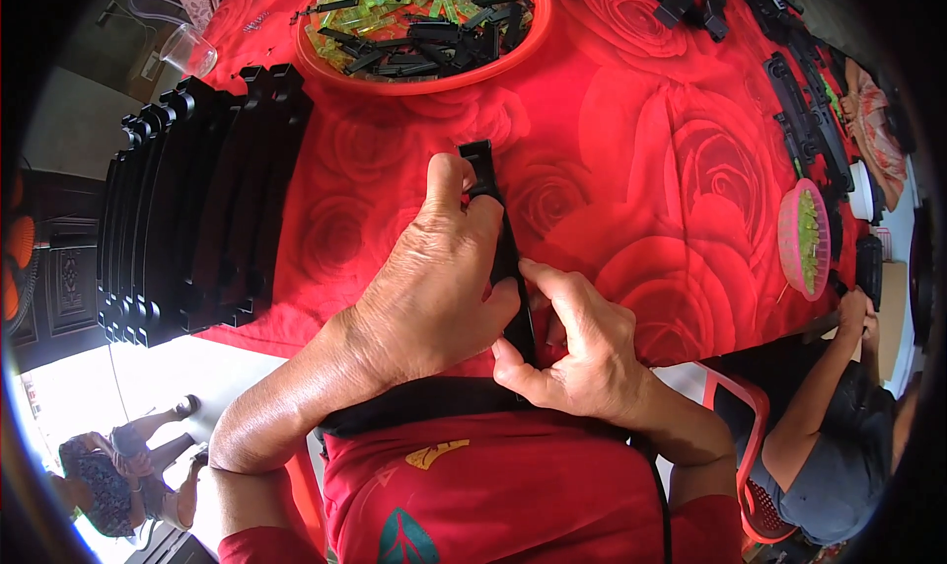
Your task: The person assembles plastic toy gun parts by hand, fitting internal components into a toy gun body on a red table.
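Observation:
A long, narrow black plastic part (pixel 507 243) points away from me at the table's near edge, its lower end close to my body. My left hand (pixel 419 288) is wrapped round it from the left, thumb lying along its near half and fingers curled near its far end. From the right, my right hand (pixel 587 352) grips the lower half, with the index fingertip at its side and the thumb near its bottom end. Both hands cover much of the part, so its full shape is hidden.
A row of long black plastic pieces (pixel 197 209) stands at the left. An orange-red basin (pixel 424 86) of black and yellow-green pieces sits at the far side. A pink basket (pixel 789 243) and black assemblies (pixel 804 110) lie right, near other people. A clear cup (pixel 189 51) stands far left.

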A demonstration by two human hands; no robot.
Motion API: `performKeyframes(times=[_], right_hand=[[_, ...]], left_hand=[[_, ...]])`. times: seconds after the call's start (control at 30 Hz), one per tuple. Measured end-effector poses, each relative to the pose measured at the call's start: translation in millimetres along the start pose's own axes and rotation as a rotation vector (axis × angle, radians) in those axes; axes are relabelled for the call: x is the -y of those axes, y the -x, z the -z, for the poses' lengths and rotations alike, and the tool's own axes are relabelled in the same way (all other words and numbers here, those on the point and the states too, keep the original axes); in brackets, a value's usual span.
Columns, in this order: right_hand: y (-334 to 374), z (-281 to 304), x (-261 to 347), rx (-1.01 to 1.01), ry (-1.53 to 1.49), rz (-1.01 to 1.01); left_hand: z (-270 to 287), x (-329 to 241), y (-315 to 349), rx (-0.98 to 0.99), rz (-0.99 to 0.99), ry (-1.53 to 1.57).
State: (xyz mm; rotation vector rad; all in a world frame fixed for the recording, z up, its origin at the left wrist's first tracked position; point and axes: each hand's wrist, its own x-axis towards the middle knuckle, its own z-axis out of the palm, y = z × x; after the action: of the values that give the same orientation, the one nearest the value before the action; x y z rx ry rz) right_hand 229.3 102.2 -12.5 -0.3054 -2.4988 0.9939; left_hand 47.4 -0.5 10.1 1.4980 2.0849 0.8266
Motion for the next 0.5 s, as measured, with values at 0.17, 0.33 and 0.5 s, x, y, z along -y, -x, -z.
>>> performKeyframes(times=[0.17,0.33,0.5], right_hand=[[2,-1,-1,0.015,-0.016,-0.031],[2,-2,-2,-0.020,-0.026,-0.028],[9,-4,-6,-0.089,-0.017,0.043]], left_hand=[[4,-5,-2,0.031,-0.024,0.045],[-6,-1,9,-0.080,-0.090,0.073],[-7,-9,22,-0.191,0.143,0.365]])
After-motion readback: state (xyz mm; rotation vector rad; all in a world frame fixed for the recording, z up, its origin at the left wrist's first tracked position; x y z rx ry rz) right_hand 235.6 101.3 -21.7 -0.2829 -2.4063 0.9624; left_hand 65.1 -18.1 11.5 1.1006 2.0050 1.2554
